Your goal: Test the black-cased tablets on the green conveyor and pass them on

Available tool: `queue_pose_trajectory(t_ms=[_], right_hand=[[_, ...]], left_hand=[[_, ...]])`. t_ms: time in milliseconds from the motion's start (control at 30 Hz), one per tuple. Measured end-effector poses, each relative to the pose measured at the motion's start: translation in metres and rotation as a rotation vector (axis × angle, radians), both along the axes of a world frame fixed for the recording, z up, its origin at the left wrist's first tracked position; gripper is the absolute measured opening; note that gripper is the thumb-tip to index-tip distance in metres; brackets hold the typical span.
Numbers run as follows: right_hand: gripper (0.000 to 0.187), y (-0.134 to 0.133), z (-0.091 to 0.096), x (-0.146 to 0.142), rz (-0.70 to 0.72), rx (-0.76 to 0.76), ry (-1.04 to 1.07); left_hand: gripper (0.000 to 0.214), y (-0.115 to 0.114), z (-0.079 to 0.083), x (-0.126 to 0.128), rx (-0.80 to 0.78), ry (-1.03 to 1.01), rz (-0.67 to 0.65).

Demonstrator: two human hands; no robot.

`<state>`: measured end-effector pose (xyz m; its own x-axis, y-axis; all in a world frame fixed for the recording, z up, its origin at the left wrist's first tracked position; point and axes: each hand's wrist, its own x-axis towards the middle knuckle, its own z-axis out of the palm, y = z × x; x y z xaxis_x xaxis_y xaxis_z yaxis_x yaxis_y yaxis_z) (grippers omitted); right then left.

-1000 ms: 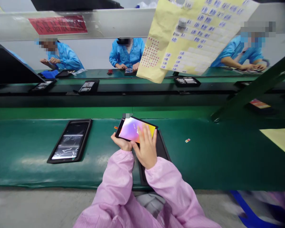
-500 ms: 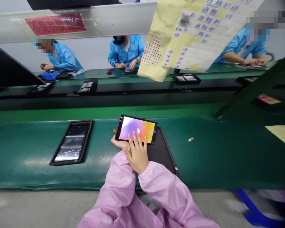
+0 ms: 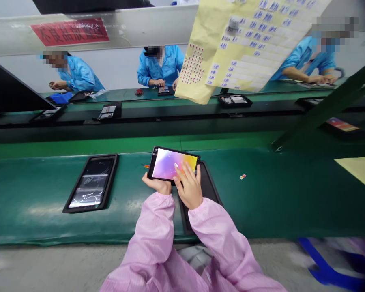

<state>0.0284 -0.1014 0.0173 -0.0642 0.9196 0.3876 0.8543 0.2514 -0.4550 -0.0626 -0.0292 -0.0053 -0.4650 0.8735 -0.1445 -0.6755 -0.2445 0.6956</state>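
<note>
A tablet with a lit screen of purple, pink and yellow rests in my left hand, which grips it from below at its left end. A short orange strip sticks out past the tablet's left edge. Over the right half of the screen lies my right hand, fingers spread, the tips at the glass. Beneath my right hand and the tablet, a black tray lies on the green bench. Left of my hands, a second tablet with a dark, glossy screen sits in another black tray.
A small coloured sticker and a yellow sheet lie on the green bench mat. Yellow papers hang above. A green post slants at the right. Across the line, several co-workers in blue handle parts beside trays.
My right hand has slid rightwards across the screen, from its middle towards its right end. My left hand still holds the tablet in nearly the same place.
</note>
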Motion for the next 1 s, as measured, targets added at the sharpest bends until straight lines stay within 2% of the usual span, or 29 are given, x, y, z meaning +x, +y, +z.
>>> queue_pose_trajectory(t_ms=[67,167,233,500,700,800,1000], right_hand=[[0.057,0.012,-0.003,-0.001,-0.079,0.003,-0.028],[0.067,0.020,-0.010,-0.008,-0.110,-0.066,-0.050],[0.069,0.017,-0.014,-0.014,-0.105,-0.085,-0.063],[0.068,-0.018,-0.026,-0.021,-0.064,-0.099,-0.093],[0.068,-0.023,-0.028,-0.022,-0.052,-0.120,-0.100],[0.066,-0.026,-0.027,-0.022,-0.042,-0.123,-0.100],[0.054,-0.026,-0.022,-0.011,-0.051,-0.045,-0.100]], left_hand=[[0.038,-0.001,0.001,0.001,0.033,0.009,0.061],[0.041,-0.001,0.000,0.001,0.037,0.007,0.035],[0.041,0.000,-0.002,0.000,0.027,-0.017,0.028],[0.022,0.000,0.008,0.002,0.012,-0.261,0.110],[0.026,-0.002,0.008,0.003,-0.007,-0.220,0.117],[0.025,-0.001,0.007,0.002,0.015,-0.261,0.116],[0.024,0.000,0.011,0.003,0.051,-0.292,0.112]])
